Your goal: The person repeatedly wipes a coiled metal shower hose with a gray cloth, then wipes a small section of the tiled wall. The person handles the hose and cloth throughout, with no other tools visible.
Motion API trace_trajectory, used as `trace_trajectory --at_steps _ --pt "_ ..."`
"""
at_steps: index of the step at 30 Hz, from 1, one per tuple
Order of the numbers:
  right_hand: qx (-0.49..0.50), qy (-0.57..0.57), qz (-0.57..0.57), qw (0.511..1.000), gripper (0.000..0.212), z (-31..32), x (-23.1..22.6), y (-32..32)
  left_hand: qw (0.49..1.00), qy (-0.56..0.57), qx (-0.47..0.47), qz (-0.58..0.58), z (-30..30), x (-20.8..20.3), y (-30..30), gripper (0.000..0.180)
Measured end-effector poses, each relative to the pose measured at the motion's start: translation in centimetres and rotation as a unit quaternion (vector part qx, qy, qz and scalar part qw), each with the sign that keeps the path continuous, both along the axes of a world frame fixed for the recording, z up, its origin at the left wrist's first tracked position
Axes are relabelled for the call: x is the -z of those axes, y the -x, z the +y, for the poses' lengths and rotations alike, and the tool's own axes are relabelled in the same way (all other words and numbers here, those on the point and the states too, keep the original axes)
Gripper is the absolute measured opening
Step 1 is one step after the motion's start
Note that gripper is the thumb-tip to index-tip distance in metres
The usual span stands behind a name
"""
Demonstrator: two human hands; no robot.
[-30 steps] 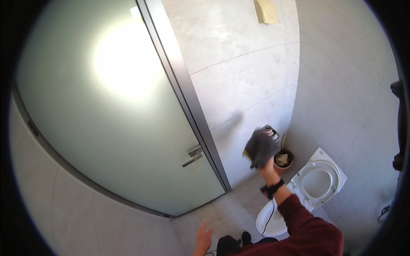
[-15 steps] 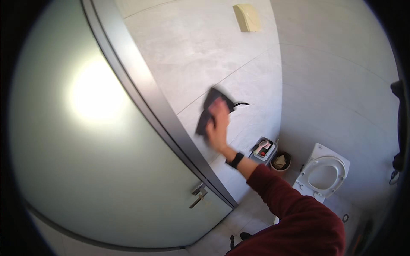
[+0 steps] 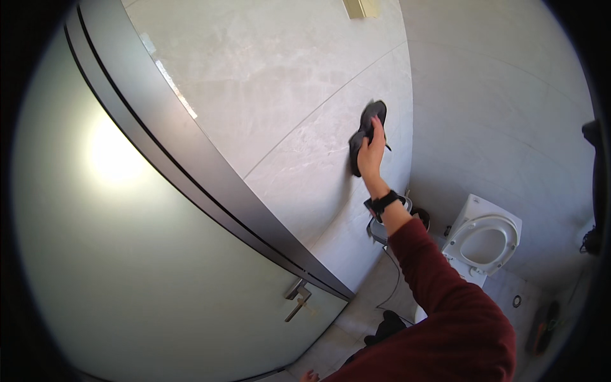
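Note:
My right hand (image 3: 371, 153), below a maroon sleeve and a black wristwatch (image 3: 384, 202), presses a black cloth (image 3: 377, 111) flat to the light grey tiled wall (image 3: 305, 89). The cloth bunches out above and to the left of the fingers, and a thin dark loop or strip pokes out at its right. Of my left hand (image 3: 310, 376) only a few fingertips show at the bottom edge, below the door handle; the rest is cut off or behind my sleeve.
A frosted glass door (image 3: 159, 267) with a metal frame and handle (image 3: 296, 299) fills the left. A toilet (image 3: 487, 245) with its lid up stands at the right. A grey bin (image 3: 377, 230) and a cable (image 3: 398, 280) lie behind my forearm. A cream wall box (image 3: 361, 7) is at the top.
My right hand has slid the cloth across the wall to the right, toward the corner. The view has shifted, so the wall box sits higher. Fingertips of my left hand have come into view.

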State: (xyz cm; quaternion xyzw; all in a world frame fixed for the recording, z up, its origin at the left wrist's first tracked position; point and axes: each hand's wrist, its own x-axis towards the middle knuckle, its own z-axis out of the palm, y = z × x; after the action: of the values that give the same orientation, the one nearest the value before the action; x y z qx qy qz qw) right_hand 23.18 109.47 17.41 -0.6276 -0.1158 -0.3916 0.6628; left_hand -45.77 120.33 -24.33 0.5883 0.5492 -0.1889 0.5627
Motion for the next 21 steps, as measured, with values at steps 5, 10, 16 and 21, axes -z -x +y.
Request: trace_trajectory --at_steps 5,10,16,21 --pt "-0.133 0.110 -0.170 0.970 0.065 3.0 1.9 13.7 1.000 0.021 -0.011 0.015 -0.8 0.5 -0.7 0.060" --pt "-0.174 0.261 -0.291 0.904 0.040 3.6 0.3 16.9 0.999 0.029 -0.012 0.012 -0.2 0.4 -0.9 0.058" --pt "-0.075 0.095 -0.109 0.987 0.052 0.7 -1.5 9.0 0.996 0.071 -0.050 -0.005 1.6 0.8 0.4 0.056" --pt "-0.167 0.178 -0.086 0.966 0.056 -0.5 2.0 14.1 0.995 0.085 -0.044 0.011 0.1 1.3 1.4 0.055"
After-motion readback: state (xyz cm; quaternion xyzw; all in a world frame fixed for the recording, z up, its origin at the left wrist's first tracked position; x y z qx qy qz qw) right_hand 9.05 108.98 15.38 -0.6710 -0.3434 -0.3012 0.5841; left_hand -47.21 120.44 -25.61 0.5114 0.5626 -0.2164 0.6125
